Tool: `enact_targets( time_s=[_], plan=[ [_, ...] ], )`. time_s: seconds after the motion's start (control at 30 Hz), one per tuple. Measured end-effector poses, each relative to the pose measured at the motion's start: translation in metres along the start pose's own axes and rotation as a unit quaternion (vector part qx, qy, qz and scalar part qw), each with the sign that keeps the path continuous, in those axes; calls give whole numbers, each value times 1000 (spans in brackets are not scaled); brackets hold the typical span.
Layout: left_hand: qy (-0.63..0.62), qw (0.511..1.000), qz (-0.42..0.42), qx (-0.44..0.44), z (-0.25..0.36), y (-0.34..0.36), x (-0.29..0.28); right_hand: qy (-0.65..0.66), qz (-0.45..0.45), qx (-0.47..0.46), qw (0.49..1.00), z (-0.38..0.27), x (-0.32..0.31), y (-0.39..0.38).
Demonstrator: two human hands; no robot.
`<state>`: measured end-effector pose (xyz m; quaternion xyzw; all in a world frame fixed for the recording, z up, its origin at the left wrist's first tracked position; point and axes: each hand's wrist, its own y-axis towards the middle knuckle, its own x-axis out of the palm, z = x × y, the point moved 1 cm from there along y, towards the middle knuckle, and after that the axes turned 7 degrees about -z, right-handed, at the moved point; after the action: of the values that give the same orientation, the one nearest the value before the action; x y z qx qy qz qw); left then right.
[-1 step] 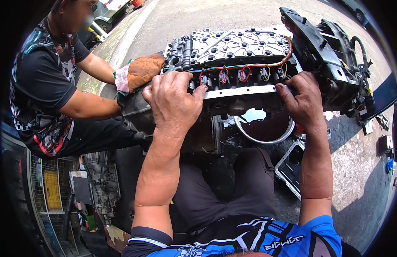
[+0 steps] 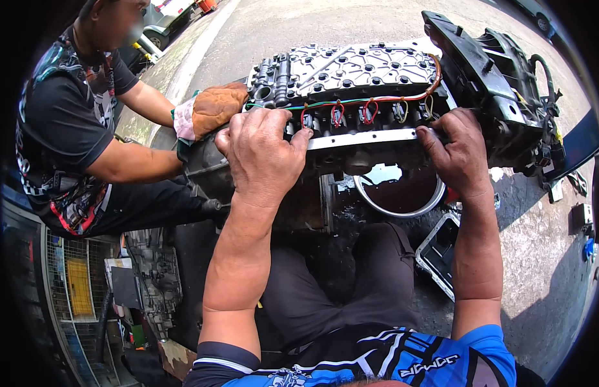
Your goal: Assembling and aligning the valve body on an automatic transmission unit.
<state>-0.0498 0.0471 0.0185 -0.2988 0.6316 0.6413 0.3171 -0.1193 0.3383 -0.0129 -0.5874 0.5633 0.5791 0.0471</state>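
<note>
A large gearbox lies in front of me with its silver valve body (image 2: pixel 370 64) uppermost. Its pale metal case edge (image 2: pixel 351 138) runs along the side nearest me. My left hand (image 2: pixel 264 151) is closed over the left part of this edge, thumb on top. Over the right part, my right hand (image 2: pixel 457 148) grips the same edge with bent fingers. Between them a wiring harness (image 2: pixel 377 99) with red, green and yellowish wires loops along the valve body. The undersides of my grips are hidden.
A co-worker (image 2: pixel 60 116) on the left has a brown and pink rag (image 2: pixel 212 111) at the gearbox's left end. Below stands a round metal basin (image 2: pixel 409 213) with dark fluid. An oil pan (image 2: pixel 449 290) lies near my right forearm. A black bracket (image 2: pixel 470 71) rises at right.
The co-worker has shifted very slightly. My hands and the gearbox look unmoved.
</note>
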Motion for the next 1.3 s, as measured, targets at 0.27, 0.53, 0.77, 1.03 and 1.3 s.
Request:
enact_targets(
  time_s=[0.27, 0.53, 0.77, 1.03, 1.3],
  plan=[
    [-40, 998, -19, 40, -2, 2, 8, -1, 7, -17, 1000, 1, 1, -2],
    [-78, 994, -58, 40, 0, 4, 12, 0, 5, -27, 1000, -2, -2, 0],
    [-110, 992, -44, 47, -2, 3, 16, 8, 5, -22, 1000, -2, -1, -1],
    [-126, 991, -35, 41, -1, 3, 16, -1, 8, -24, 1000, -3, -3, 0],
    [-89, 995, 25, 44, 11, 0, 7, 6, 17, -29, 999, 2, 4, -2]
  ],
)
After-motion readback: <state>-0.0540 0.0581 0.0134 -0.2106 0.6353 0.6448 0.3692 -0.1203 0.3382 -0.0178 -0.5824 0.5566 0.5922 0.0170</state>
